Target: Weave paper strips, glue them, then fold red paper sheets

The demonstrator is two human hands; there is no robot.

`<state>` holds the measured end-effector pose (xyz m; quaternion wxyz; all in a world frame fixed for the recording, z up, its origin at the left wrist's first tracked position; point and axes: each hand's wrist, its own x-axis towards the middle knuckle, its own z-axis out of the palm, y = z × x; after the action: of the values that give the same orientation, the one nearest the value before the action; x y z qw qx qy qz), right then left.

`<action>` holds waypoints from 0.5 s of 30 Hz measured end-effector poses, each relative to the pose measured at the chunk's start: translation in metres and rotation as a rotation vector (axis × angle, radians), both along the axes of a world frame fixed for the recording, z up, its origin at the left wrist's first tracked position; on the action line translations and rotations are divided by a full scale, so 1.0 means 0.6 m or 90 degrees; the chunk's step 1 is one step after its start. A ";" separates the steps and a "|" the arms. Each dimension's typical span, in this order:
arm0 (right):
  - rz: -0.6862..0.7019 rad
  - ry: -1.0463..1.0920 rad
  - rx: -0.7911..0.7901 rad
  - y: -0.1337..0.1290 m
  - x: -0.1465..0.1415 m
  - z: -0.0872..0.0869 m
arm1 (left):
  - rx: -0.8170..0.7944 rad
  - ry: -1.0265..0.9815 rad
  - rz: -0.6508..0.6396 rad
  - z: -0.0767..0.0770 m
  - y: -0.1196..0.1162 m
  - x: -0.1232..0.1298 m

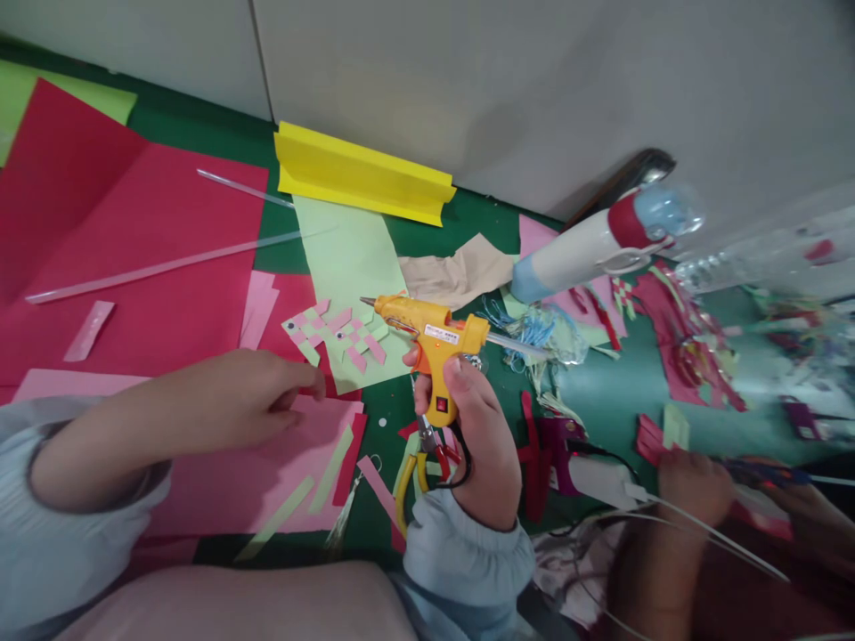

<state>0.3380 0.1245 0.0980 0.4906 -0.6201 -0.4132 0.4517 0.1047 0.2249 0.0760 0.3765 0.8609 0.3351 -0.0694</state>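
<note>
My right fingers [460,381] grip the glue gun [437,343] — straying under its nozzle [368,302] could burn my loosely open left fingers [305,378].

A green table [618,392] is below the grip [485,432]. Past the grip stands a grey wall [414,80], with a thin dark line [263,62] to the left. Right of the grip, the table looks shiny.

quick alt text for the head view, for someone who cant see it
The right hand holds a yellow glue gun near two checkered paper fish, over a green table strewn with coloured paper. The left hand is close to the fish; another person's hands show at far right.
</note>
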 end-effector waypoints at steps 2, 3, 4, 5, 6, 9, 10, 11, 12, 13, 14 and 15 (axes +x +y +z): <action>-0.017 0.020 -0.023 0.001 0.002 -0.002 | 0.010 0.037 0.019 -0.001 0.009 0.000; -0.024 0.029 -0.033 0.001 0.002 -0.003 | 0.036 0.051 0.046 -0.002 0.012 0.002; -0.028 0.036 -0.040 0.002 0.002 -0.004 | 0.063 0.062 0.070 -0.003 0.014 0.004; -0.033 0.041 -0.046 0.002 0.002 -0.004 | 0.089 0.071 0.091 -0.004 0.015 0.007; -0.040 0.044 -0.052 0.002 0.001 -0.004 | 0.116 0.076 0.107 -0.005 0.015 0.011; -0.053 0.046 -0.064 0.000 -0.002 -0.001 | 0.191 0.088 0.088 -0.008 0.011 0.025; -0.051 0.045 -0.065 -0.001 -0.002 0.000 | 0.209 0.100 0.064 -0.009 0.010 0.030; -0.051 0.043 -0.065 -0.001 -0.001 0.000 | 0.225 0.119 0.039 -0.010 0.009 0.033; -0.047 0.040 -0.065 -0.001 0.001 -0.001 | 0.236 0.140 0.019 -0.011 0.009 0.036; -0.036 0.037 -0.065 -0.001 0.004 -0.002 | 0.243 0.159 0.009 -0.013 0.008 0.037; -0.020 0.035 -0.067 0.000 0.008 -0.005 | 0.246 0.169 0.010 -0.015 0.008 0.038; 0.003 0.035 -0.070 0.002 0.014 -0.008 | 0.243 0.169 0.017 -0.017 0.008 0.037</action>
<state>0.3461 0.1256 0.0934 0.4660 -0.6325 -0.3759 0.4914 0.1271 0.2294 0.0658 0.1602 0.8953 0.4000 -0.1127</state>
